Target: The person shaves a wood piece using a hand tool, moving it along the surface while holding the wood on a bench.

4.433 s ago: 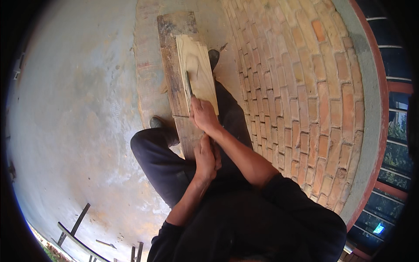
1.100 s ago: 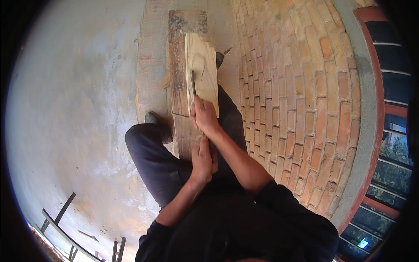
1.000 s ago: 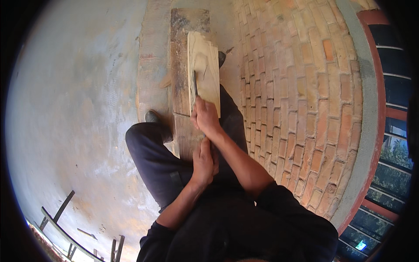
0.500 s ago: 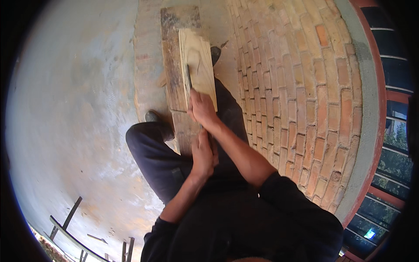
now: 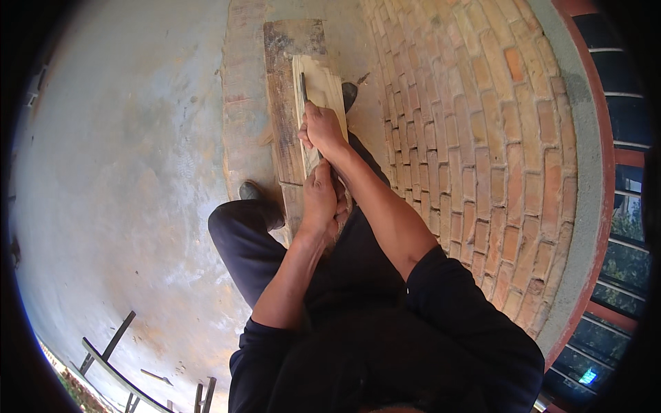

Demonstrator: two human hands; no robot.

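Observation:
A pale wooden board [image 5: 330, 87] lies on a worn dark plank [image 5: 280, 96] between my legs. A long dark metal tool [image 5: 302, 86] runs along the pale board's left side. My right hand [image 5: 321, 128] is closed around the tool over the board. Just below it, my left hand [image 5: 323, 199] is closed on the same tool's lower part, which is mostly hidden by my fingers. My left trouser leg [image 5: 244, 234] is bent to the plank's left, and a dark shoe [image 5: 252, 193] shows beside it.
A brick surface [image 5: 475, 172] fills the right, edged by a grey band and red-framed windows [image 5: 626, 220] with bars. A pale concrete surface [image 5: 124, 172] covers the left. At the lower left are a dark metal frame [image 5: 103, 358] and a small hammer-like tool [image 5: 155, 376].
Both my hands and the tool have moved forward along the board, away from my body, with my forearms more stretched out.

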